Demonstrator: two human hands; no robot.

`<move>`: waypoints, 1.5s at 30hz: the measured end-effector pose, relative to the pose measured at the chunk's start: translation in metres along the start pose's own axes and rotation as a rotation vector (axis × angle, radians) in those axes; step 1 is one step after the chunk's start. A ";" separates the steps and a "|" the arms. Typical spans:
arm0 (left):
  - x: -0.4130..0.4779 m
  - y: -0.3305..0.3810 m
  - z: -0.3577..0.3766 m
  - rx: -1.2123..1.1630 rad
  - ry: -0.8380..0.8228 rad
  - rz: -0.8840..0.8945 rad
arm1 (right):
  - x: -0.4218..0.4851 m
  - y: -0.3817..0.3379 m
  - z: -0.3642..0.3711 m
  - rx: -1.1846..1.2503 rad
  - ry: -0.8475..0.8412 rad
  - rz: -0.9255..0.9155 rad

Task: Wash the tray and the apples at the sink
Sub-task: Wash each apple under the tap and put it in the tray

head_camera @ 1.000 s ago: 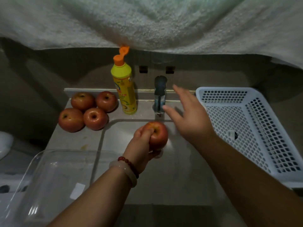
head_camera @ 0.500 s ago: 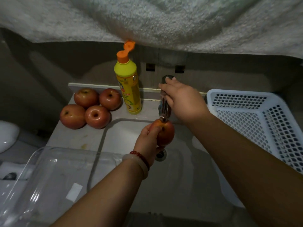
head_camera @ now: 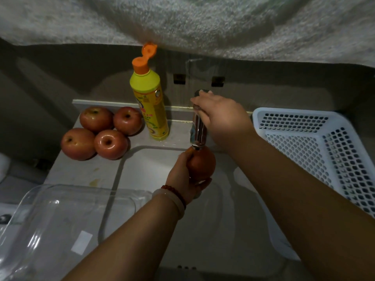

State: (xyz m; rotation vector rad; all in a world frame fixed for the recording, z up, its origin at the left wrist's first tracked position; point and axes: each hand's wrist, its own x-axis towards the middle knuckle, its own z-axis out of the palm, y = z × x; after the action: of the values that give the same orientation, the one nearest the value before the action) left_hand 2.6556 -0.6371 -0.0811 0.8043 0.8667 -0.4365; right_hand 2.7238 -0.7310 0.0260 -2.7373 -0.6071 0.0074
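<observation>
Left hand [head_camera: 183, 175] grips one apple [head_camera: 202, 163] right under the faucet [head_camera: 198, 126] spout; right hand [head_camera: 221, 116] rests on the faucet top.

Landmark = faucet. Apple touches or nearly touches the spout tip, above the sink [head_camera: 146, 165] basin; left fingers curl round its left and lower side. Right hand: fingers lie over the faucet handle, curled round it as far as I can see; exact grip is partly hidden. No clear water stream visible. Four more apples [head_camera: 101, 132] sit clustered on the counter well left of the faucet, yellow detergent bottle [head_camera: 150, 110] with its orange cap flipped open between them and the faucet. Clear tray [head_camera: 46, 224] lies near-left of the faucet, at the basin's left edge. White perforated basket [head_camera: 316, 151] just right of the faucet.
</observation>
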 end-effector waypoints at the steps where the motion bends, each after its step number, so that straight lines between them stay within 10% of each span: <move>1: 0.001 -0.001 0.000 -0.014 0.000 -0.004 | 0.000 0.001 0.001 0.003 0.006 -0.003; 17: -0.005 -0.001 0.001 0.020 -0.085 0.070 | -0.007 0.000 0.009 0.087 0.024 0.029; 20: -0.006 0.001 -0.004 0.155 -0.083 0.131 | -0.028 -0.003 0.018 0.243 0.299 0.065; 23: -0.006 0.004 -0.010 0.245 -0.076 0.180 | -0.065 -0.011 0.028 0.494 0.507 0.363; 30: -0.009 0.004 -0.015 0.423 -0.016 0.314 | -0.090 -0.029 0.094 1.351 0.117 1.064; 34: -0.013 0.004 -0.017 0.502 -0.020 0.357 | -0.080 -0.023 0.119 1.643 0.022 0.933; 45: -0.005 -0.002 -0.024 0.428 -0.052 0.462 | -0.069 -0.036 0.137 1.414 0.332 0.807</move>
State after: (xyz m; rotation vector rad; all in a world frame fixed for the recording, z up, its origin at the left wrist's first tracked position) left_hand 2.6393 -0.6197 -0.0870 1.3443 0.5168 -0.2306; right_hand 2.6354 -0.6847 -0.0965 -1.3560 0.4981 0.1184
